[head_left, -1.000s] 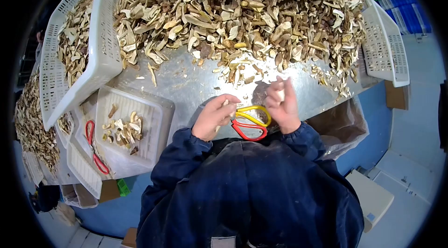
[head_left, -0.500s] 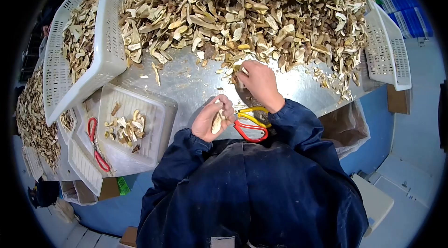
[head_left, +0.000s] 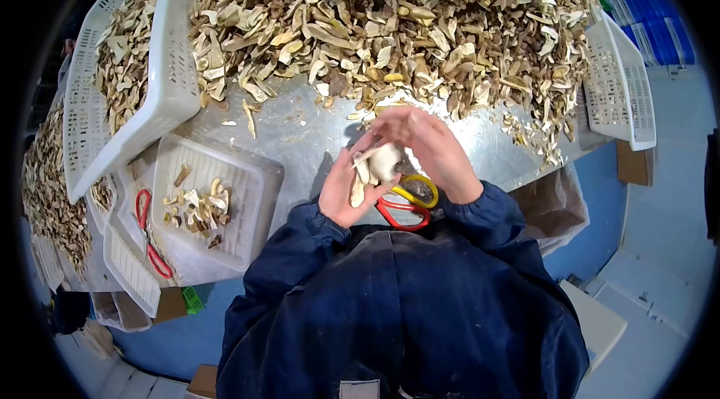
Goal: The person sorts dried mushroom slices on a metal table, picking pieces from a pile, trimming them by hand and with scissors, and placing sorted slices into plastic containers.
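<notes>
Pale dried slices (head_left: 360, 185) rest in my left hand (head_left: 346, 193), which is partly curled with its palm up near the table's front edge. My right hand (head_left: 435, 150) arches over from the right, its fingers bent toward the left one; a blurred pale piece shows between the two hands. Whether the right fingers grip it is unclear. Scissors with one yellow and one red handle (head_left: 405, 215) lie just below the hands, their blades hidden. Beyond the hands a large heap of dried slices (head_left: 390, 31) covers the back of the metal table (head_left: 281, 125).
On the left, a white perforated basket (head_left: 172, 46) holds slices. In front of it are a clear tray (head_left: 255, 204) with some pieces and red-handled scissors (head_left: 155, 256). Another white basket (head_left: 619, 84) stands at the right, above a lined box (head_left: 551, 208).
My right hand reached to the heap's front edge, then came back over my left hand. My left hand has opened somewhat, showing the slices in it.
</notes>
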A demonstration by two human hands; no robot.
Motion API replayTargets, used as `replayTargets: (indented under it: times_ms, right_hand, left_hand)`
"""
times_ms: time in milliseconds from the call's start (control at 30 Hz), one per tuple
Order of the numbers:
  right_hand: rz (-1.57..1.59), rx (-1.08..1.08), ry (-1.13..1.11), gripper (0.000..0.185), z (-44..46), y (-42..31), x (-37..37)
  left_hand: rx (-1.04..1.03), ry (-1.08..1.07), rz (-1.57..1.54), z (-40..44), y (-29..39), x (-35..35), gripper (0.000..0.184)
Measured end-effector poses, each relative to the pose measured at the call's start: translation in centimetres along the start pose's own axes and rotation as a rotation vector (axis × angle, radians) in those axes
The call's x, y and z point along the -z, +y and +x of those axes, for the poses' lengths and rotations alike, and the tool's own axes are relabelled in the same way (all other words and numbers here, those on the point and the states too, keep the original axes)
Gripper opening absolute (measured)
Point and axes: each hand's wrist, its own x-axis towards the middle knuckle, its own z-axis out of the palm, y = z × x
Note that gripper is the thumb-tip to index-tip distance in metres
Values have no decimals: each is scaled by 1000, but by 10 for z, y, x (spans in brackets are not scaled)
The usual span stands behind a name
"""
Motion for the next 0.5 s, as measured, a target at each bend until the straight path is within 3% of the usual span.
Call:
replayTargets:
  times_ms: [100,233,267,333,367,433,467,500]
  right_hand:
    - [-722,135,217,29,35,4,25]
    - [-1527,471,178,17,61,17,31]
    - [-1594,539,191,14,65,23,32]
    - [-1424,474,166,16,63,19,38]
    - [-1339,441,149,16,62,16,43]
    - [-714,88,193,11,52,0,50]
    - [-423,17,114,10,51,-5,60]
    - [-128,-52,39,9,50,-8,67]
  left_hand:
    - [-6,77,-1,-7,1,14,37]
    - [11,29,-100,-22,10,15,26]
    - [-24,9,-105,-28,17,15,27]
    - [-177,-29,-39,-50,36,14,30]
    - [-307,65,106,-66,54,19,29]
    - [-505,240,381,-107,85,3,25]
    - [-697,494,639,-120,91,-13,23]
    - [-736,534,987,-139,114,-5,19]
